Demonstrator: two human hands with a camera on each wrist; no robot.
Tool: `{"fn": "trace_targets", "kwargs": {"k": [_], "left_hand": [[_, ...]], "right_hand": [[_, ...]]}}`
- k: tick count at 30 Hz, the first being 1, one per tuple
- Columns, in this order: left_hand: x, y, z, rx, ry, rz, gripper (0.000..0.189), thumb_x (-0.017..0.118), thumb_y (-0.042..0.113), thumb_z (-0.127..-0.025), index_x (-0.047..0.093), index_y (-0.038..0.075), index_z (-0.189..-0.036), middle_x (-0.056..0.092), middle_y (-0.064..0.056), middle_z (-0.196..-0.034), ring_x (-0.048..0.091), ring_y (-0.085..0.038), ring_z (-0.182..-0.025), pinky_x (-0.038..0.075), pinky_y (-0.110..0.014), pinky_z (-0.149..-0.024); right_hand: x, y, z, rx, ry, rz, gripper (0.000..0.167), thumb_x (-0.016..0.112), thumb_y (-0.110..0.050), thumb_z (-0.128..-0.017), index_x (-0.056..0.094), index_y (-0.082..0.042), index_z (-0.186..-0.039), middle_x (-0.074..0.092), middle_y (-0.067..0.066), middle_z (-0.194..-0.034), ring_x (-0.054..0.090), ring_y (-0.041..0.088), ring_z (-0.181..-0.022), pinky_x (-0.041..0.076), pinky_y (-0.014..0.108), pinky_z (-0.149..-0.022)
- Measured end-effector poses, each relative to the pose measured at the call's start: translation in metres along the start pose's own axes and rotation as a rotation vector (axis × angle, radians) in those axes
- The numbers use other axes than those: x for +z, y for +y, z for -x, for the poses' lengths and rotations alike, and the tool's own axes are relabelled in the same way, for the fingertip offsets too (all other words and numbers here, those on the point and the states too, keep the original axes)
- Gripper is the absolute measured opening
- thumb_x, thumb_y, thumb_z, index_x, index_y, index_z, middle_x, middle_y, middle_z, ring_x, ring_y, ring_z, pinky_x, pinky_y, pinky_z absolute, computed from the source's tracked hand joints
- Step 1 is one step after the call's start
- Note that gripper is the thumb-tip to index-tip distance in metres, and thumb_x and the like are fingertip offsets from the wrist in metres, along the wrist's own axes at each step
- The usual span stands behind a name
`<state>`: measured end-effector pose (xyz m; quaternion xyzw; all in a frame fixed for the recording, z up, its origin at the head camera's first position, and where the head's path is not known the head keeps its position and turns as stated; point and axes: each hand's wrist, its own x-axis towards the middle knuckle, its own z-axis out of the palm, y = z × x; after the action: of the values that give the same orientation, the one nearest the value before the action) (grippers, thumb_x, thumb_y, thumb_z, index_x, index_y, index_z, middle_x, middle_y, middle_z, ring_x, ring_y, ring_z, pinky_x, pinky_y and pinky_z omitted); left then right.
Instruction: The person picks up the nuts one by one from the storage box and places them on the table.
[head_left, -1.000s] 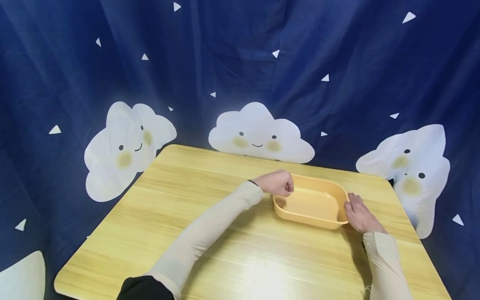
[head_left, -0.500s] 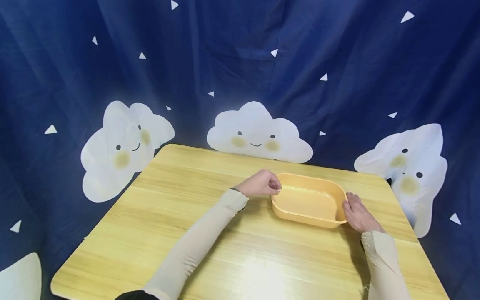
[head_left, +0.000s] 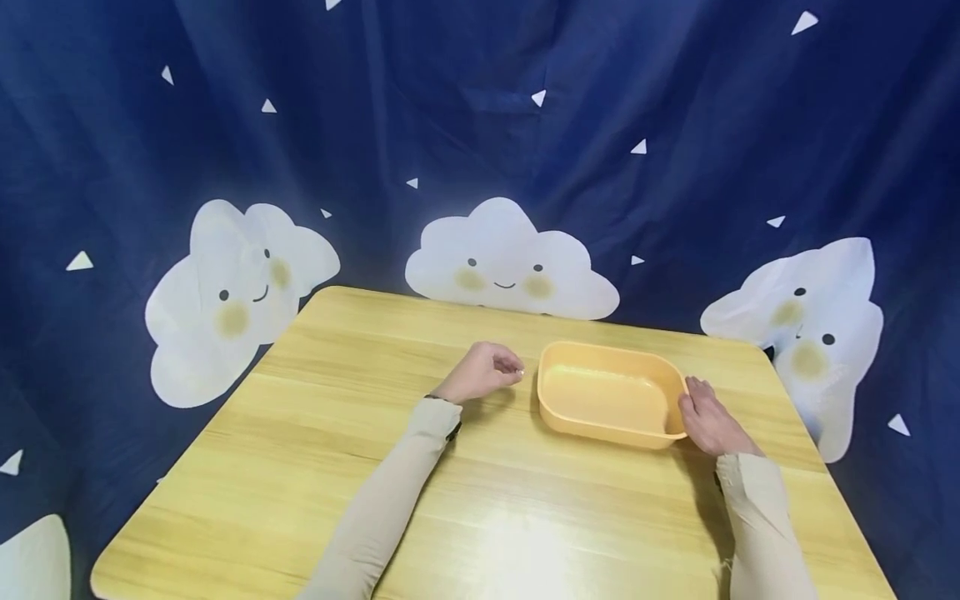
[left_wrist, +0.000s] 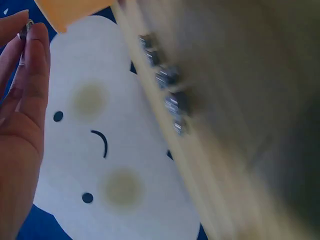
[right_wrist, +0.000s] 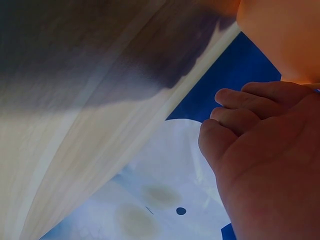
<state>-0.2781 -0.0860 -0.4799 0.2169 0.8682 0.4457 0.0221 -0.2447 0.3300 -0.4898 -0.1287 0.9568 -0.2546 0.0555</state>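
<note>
My left hand (head_left: 482, 372) is just left of a shallow yellow-orange plastic tray (head_left: 600, 437), apart from it. Thumb and fingertips pinch a small shiny silver piece (left_wrist: 27, 28), seen in the left wrist view; its exact kind is unclear. Several similar silver metallic pieces (left_wrist: 172, 102) lie in a row on the tabletop there, blurred, and are not visible in the head view. At the tray's right end, my right hand (head_left: 716, 421) holds the rim, thumb at the edge and fingers along the outside. The right wrist view hides the thumb.
A light wood-grain table (head_left: 315, 433) carries the tray toward its right rear. Behind and beside it hangs a dark blue curtain (head_left: 465, 92) with white clouds and triangles. Nothing shows inside the tray in the head view.
My left hand has moved left from above the tray's left end to beside it. The right hand stays at the rim. The head view has shifted slightly.
</note>
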Motion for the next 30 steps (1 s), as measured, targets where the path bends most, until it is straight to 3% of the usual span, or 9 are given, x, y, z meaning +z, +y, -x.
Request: {"fn": "trace_targets", "kwargs": {"k": [6,14,23,30], "left_hand": [[-0.008,-0.013,0.01,-0.045,0.036,-0.051,0.016,0.076,0.013,-0.092,0.079,0.004,-0.105,0.08,-0.005,-0.099,0.073,-0.015,-0.09,0.06,-0.031,-0.086],[-0.017,-0.012,0.014,-0.058,0.083,-0.249,0.008,0.076,0.012,-0.09,0.081,0.01,-0.096,0.08,-0.002,-0.097,0.069,-0.014,-0.084,0.057,-0.031,-0.076],[-0.016,-0.013,0.016,-0.115,0.034,-0.365,0.006,0.077,0.011,-0.09,0.081,0.012,-0.094,0.078,-0.001,-0.092,0.066,-0.01,-0.071,0.056,-0.027,-0.068],[-0.011,-0.018,0.016,-0.125,0.012,-0.442,0.009,0.074,0.009,-0.09,0.082,0.013,-0.094,0.08,-0.001,-0.1,0.073,-0.015,-0.085,0.061,-0.033,-0.079]], "right_hand": [[-0.002,-0.002,-0.001,0.01,-0.008,-0.009,0.065,0.016,-0.025,-0.111,0.017,0.027,-0.149,0.016,0.051,-0.155,0.011,0.068,-0.146,0.017,0.072,-0.121],[-0.004,-0.002,0.0,0.016,-0.017,-0.01,0.066,0.016,-0.027,-0.112,0.016,0.026,-0.15,0.016,0.05,-0.156,0.011,0.067,-0.147,0.017,0.072,-0.121],[-0.003,-0.001,-0.002,0.007,-0.013,0.006,0.065,0.015,-0.026,-0.112,0.018,0.028,-0.149,0.017,0.052,-0.154,0.013,0.068,-0.146,0.019,0.072,-0.121],[-0.003,-0.001,-0.001,0.0,-0.019,0.005,0.065,0.015,-0.026,-0.113,0.018,0.029,-0.148,0.017,0.053,-0.154,0.013,0.069,-0.145,0.018,0.072,-0.12]]}}
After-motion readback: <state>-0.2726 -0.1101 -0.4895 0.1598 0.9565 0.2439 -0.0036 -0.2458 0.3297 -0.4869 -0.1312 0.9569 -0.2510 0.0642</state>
